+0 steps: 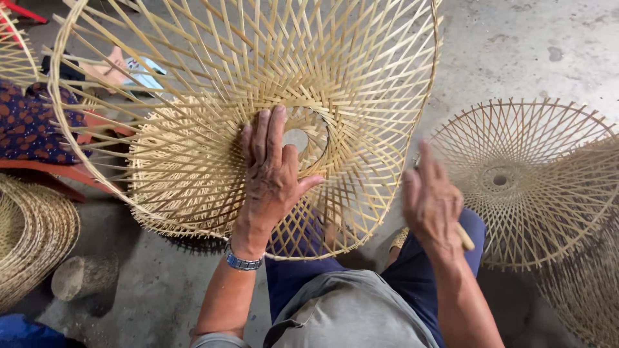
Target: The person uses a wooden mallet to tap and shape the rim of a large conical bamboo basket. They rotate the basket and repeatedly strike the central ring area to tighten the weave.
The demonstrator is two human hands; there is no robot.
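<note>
From the head camera I see my left hand [271,171] spread flat against the bamboo lattice frame [213,84], a large open-weave cone of pale strips that fills the far left and centre of the view. The palm and fingers press on the weave just left of the round centre ring [309,132], fingertips pointing far, thumb splayed out to the right below the ring. The hand is not clenched; it lies open and bears on the frame, whose near rim sits over my knees. A metal wristwatch [244,261] sits on that wrist.

My right hand [431,203] is off to the right of the frame, just beside its rim and apart from it, blurred. It is curled around a pale stick-like handle [464,237] that pokes out below the palm; what kind of tool it is I cannot tell.

On the concrete floor [516,45] to the right lies a second lattice frame [516,180], round hole upward. At the near left edge is a coiled woven basket [32,232] with a stubby wooden block [84,276] beside it. Far left, a person in patterned dark cloth [32,125] sits partly behind the weave.
</note>
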